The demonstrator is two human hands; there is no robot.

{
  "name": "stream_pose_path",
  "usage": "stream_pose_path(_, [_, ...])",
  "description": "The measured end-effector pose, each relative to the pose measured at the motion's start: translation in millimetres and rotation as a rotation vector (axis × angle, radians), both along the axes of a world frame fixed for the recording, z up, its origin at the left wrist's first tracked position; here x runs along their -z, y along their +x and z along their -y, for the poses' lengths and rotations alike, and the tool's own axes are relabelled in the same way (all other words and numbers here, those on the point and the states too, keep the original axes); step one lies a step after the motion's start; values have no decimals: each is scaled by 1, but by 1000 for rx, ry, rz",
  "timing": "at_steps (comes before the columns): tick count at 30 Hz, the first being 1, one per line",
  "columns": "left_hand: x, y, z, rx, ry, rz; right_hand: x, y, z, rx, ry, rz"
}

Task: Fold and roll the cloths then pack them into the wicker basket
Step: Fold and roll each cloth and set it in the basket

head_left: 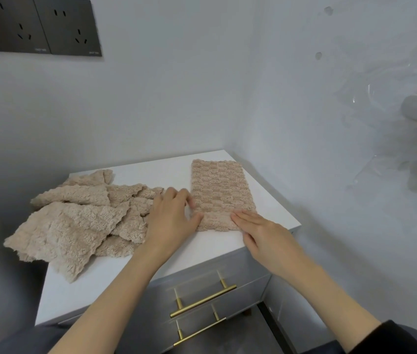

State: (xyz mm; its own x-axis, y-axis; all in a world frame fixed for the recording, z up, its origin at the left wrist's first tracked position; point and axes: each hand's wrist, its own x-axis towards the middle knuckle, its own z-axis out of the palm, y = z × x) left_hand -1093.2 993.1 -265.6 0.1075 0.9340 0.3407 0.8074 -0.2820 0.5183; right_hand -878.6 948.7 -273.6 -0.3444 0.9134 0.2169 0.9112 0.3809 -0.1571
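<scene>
Pile (74, 221): unfolded cloths lie heaped at 9 o'clock on the worktop (151, 172), one corner overhanging the near-left edge. They are probably kept there as stock within reach.

Left hand (171, 218): bent fingers sit at the left edge of the strip (221, 192) near its near end, thumb by the near-left corner. Contact looks likely, but whether this grip pinches the edge cannot be told.

Strip: one cloth, folded narrow and lying flat at 2 o'clock on the worktop. Its long axis runs roughly 12 to 6, short near end toward the person. That end faces both hands, which suits a roll from 6 toward 12.

Right hand (261, 231): grip apart, fingers straight and together, pressing the near-right corner flat, likely to keep the layers aligned.

The basket is not in view.
</scene>
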Motion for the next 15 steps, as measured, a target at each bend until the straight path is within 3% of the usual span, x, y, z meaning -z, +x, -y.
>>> stream_pose_path(4, [-3,-8,3,275,156,-110,-3,14,-4,-69,-40,-59])
stream_pose_path(10, [-3,-20,9,242,82,-298,-3,23,-8,-20,11,-153])
stream_pose_path(15, [-3,-18,10,223,140,-270,-4,25,-12,83,-71,-304])
